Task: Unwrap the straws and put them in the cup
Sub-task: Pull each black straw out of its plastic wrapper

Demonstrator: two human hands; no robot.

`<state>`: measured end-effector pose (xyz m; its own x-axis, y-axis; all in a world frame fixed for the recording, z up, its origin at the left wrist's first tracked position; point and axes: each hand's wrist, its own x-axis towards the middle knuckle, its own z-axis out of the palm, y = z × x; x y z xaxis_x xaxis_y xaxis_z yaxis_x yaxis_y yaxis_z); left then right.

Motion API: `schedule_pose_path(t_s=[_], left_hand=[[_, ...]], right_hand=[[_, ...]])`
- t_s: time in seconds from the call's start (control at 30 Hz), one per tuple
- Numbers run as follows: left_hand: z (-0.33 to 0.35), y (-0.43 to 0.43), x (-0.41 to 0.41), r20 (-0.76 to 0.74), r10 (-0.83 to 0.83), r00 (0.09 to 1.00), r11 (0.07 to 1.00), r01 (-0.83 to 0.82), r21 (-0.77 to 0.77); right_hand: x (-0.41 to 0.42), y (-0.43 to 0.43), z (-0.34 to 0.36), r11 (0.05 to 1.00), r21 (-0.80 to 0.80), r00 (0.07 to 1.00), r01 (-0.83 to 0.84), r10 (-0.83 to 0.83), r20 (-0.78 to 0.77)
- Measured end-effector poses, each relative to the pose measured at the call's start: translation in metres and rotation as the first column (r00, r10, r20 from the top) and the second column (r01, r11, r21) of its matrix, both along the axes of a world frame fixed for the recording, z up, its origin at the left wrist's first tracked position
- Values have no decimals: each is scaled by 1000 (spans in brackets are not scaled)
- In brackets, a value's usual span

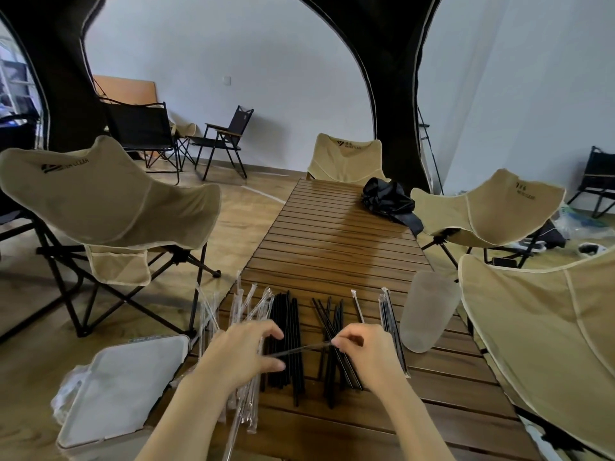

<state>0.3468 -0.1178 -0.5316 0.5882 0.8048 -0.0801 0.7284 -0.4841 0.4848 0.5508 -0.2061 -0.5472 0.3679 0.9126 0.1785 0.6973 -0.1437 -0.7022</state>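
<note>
Left hand (244, 356) and right hand (364, 349) pinch one straw's (299, 349) ends over loose black straws (287, 322); frosted cup (428, 311) at table's (332, 234) right edge.

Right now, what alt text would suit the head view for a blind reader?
The left hand and right hand pinch a thin wrapped straw stretched between them above a slatted wooden table. Bare black straws lie beneath, clear wrappers to the left, a frosted cup to the right.

Head view, looking down, table (332, 227) close
</note>
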Motion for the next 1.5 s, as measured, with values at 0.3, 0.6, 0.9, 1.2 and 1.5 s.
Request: schedule_pose_path(t_s=[0.3,0.6,0.9,1.2,1.5], left_hand=[[3,-1,22,110,-84,990,995,77,68],[-27,12,2,260,356,898,934,-354,-57],[-47,13,-5,304,576,758,811,-578,-95],[-64,20,-5,107,468,877,880,-451,-146],[-53,24,3,213,388,897,920,-392,-27]], right_hand=[[-8,3,2,990,119,996,-78,74,41],[26,-6,-26,919,-222,938,326,-284,201],[19,-8,-38,863,-421,949,277,-179,259],[16,-8,-39,818,-472,926,328,-179,333],[21,-5,-39,777,-507,918,373,-230,323]])
